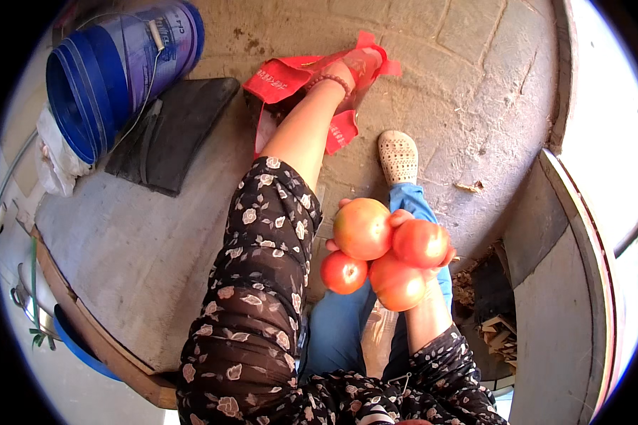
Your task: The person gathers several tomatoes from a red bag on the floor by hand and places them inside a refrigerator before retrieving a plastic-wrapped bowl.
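My left hand (344,70) reaches into an open red bag (276,79) on the floor, a bead bracelet (334,79) on the wrist. Red material covers its fingers, so its grip is hidden. Palm up, my right hand (432,275) holds several tomatoes above my legs. The upper left tomato (362,228) is orange-red with a yellowish side; a redder tomato (420,243) sits at the right, a small tomato (344,272) at the lower left and another large tomato (397,281) at the bottom.
A blue bucket (90,95) with a wire handle stands at upper left, beside a black flat sheet (175,133) and a white plastic bag (56,154). A curved ledge (558,297) runs along the right, with wood scraps (497,337) beside it. My shoe (398,156) rests on the paved floor.
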### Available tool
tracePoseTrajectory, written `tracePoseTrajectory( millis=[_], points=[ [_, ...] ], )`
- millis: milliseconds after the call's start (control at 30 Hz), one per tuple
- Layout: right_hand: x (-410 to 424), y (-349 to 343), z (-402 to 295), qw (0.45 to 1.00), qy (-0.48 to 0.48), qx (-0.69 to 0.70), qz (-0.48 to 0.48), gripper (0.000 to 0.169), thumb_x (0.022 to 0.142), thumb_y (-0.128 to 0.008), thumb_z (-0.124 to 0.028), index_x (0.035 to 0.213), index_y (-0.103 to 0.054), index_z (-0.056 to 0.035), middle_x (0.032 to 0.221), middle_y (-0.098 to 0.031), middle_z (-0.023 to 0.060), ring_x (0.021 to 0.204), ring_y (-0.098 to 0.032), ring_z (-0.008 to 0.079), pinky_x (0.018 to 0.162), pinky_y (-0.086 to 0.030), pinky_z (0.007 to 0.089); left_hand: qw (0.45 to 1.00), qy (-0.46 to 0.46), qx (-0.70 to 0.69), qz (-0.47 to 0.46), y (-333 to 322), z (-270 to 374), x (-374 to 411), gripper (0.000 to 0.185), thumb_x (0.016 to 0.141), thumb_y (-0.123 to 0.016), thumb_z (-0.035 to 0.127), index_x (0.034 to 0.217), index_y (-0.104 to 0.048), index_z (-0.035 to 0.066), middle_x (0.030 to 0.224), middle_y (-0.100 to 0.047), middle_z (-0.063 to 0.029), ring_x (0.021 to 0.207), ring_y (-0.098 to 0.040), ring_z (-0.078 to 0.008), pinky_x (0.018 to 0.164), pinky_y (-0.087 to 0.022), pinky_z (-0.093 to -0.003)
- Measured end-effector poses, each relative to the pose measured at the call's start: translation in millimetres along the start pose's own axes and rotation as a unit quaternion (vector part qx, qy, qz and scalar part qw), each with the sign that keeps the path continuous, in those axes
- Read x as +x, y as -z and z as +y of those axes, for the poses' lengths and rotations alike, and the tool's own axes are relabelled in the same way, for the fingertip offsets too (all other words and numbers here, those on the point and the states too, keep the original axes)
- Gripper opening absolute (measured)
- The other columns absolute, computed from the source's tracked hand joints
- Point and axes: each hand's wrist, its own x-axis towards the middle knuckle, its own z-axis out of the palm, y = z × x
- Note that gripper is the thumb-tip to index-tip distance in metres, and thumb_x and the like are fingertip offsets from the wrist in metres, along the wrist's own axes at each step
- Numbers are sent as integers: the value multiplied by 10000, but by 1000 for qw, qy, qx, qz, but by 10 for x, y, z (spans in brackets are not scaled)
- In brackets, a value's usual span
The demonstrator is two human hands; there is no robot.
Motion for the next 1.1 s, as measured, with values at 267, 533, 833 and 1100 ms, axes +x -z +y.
tracePoseTrajectory(
  millis=[267, 533, 833, 1100],
  points=[
    [45, 123, -73, 990, 7, -108, -95, 618, 712, -700, -445, 1207, -574, -96, 1246, -543, 200, 1074, -528, 490, 949, -427, 607, 995, -98, 25, 22, 143, -143, -176, 488, 742, -680, 339, 1166, -639, 100, 1155, -634, -187, 1072, -615, -282, 913, -478, -346],
    [-96, -10, -87, 964, 118, -178, -157, 632, 636, -691, -657, 1114, -658, -243, 1411, -390, 252, 1182, -447, 547, 965, -359, 701, 609, -141, -772, -121, 265, -527, -1464, 398, 901, -496, 330, 1107, -579, -1, 926, -641, -164, 795, -637, -240, 692, -539, -371],
    [-627, 16, 105, 961, 108, -164, -194, 820, 612, -679, -729, 1224, -584, -192, 1369, -451, 210, 1149, -474, 549, 1023, -341, 647, 312, -277, -869, -265, 651, -552, -3086, 571, 903, -412, 494, 1240, -544, 53, 847, -625, -185, 728, -590, -287, 605, -481, -409],
    [-1339, -353, 696, 943, 48, -225, -241, 849, 615, -694, -700, 1263, -559, -167, 1397, -433, 177, 1230, -399, 554, 1077, -264, 644, 334, -318, -859, -224, 1023, -709, -4499, 561, 892, -564, 435, 1300, -490, 58, 976, -621, -208, 771, -617, -271, 624, -528, -380]
  ],
)
